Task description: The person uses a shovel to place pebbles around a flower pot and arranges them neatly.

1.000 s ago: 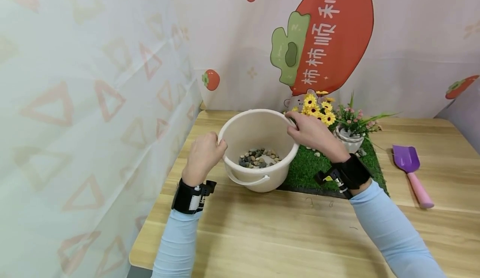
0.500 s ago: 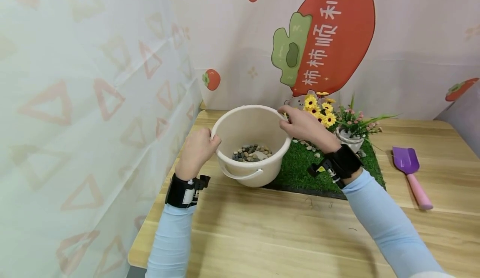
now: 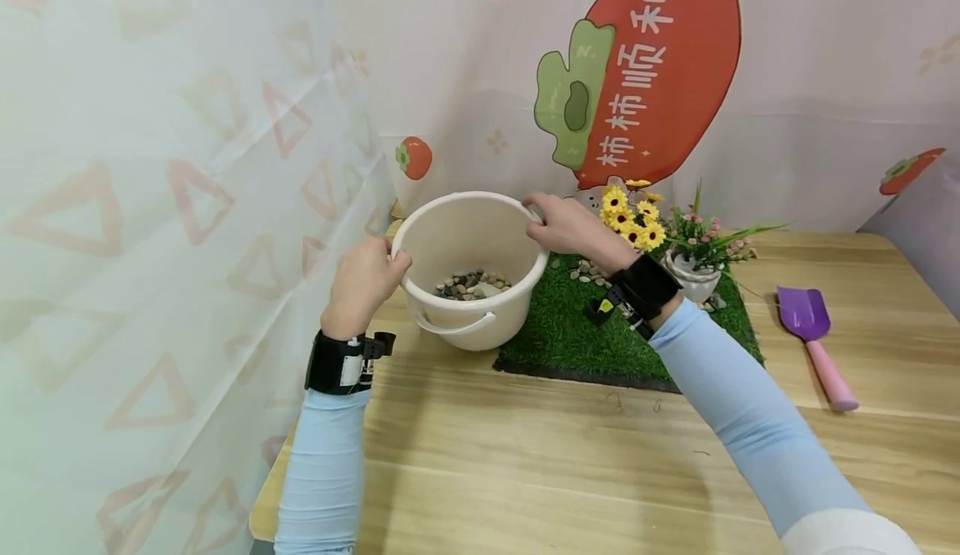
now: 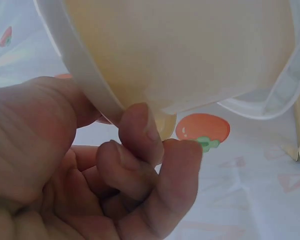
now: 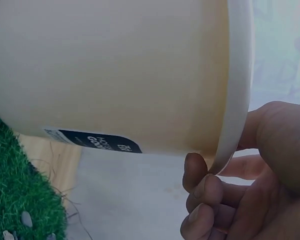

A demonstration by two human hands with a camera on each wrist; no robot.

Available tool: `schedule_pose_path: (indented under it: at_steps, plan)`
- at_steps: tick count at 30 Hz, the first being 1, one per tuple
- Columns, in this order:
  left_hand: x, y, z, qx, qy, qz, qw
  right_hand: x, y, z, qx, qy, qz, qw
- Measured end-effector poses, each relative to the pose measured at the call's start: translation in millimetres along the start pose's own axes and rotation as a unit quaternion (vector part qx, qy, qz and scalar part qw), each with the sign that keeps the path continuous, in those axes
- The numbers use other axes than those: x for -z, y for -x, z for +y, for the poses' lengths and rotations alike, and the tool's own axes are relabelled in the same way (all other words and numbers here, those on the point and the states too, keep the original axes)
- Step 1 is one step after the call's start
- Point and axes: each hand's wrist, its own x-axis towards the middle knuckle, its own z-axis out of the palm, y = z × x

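Observation:
A cream plastic bucket [image 3: 480,322] stands upright at the table's back left, its white handle [image 3: 457,327] hanging down in front. Grey and tan pebbles [image 3: 468,286] lie on its bottom. My left hand [image 3: 363,284] grips the left side of the rim; in the left wrist view its curled fingers [image 4: 140,132] hook under the rim's edge. On the far right side of the rim, my right hand [image 3: 573,228] pinches with fingers [image 5: 196,170] below the lip. A dark printed label [image 5: 100,141] shows on the bucket's wall in the right wrist view.
Right of the bucket lies an artificial grass mat [image 3: 592,338] bearing yellow flowers [image 3: 630,220], small stones [image 3: 588,273] and a white pot [image 3: 692,280] with a pink-flowered plant. A purple shovel [image 3: 806,315] with a pink grip rests farther right. Printed cloth [image 3: 450,97] hangs behind and at left.
Both hands have moved the bucket left and toward the back, and more of the grass mat shows. The shovel and plants have kept their places on the table.

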Motion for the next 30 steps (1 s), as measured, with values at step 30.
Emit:
schedule_pose_path:
  at_steps: [30]
  plan:
    - [-17.9,-21.9,-30.9,0.069,0.028,0.032,0.9967,-11.5,-78.4,-15.3,-0.008,-0.023,-0.042,0.9988]
